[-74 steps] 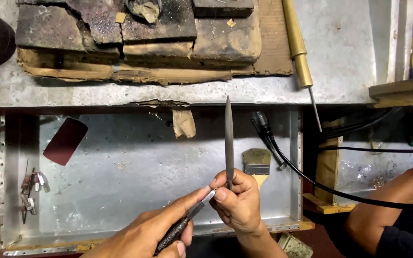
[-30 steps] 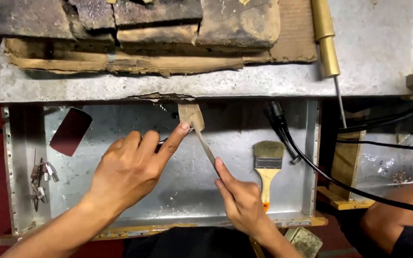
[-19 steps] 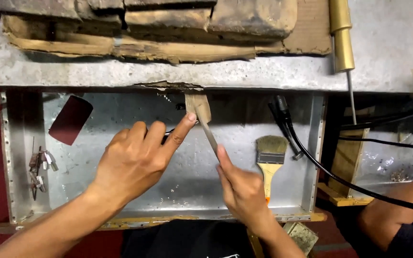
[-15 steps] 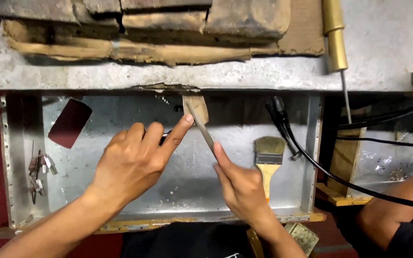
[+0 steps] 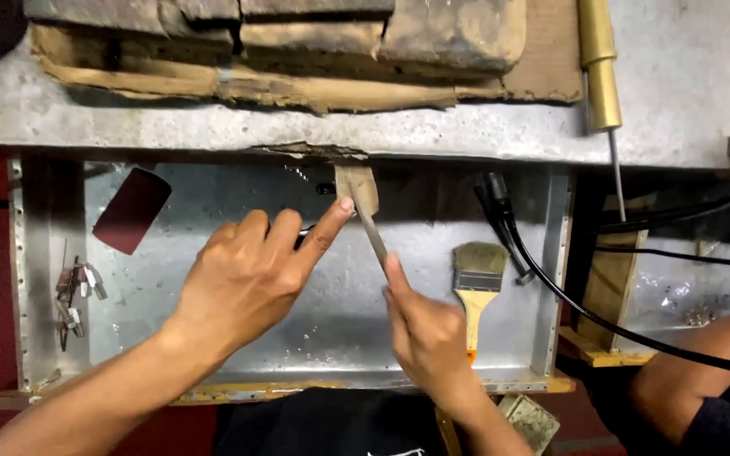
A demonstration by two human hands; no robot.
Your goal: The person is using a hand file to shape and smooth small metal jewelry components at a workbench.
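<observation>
File (image 5: 372, 235), thin metal, lies slanted across the wooden peg (image 5: 356, 184) that sticks out under the bench edge, above the metal tray (image 5: 213, 338). Risk, as a judgement: the file could skid off the peg and nick the left forefinger pressed right at its tip. Head view: left hand (image 5: 251, 279) spread, forefinger on the file's tip; right hand (image 5: 424, 333) clamped on its handle end, forefinger along it. Paintbrush (image 5: 476, 283) lies nearby in the tray.

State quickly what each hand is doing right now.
Left hand: holds nothing, forefinger pressed on the wooden peg.
Right hand: closed around a metal file.
</observation>
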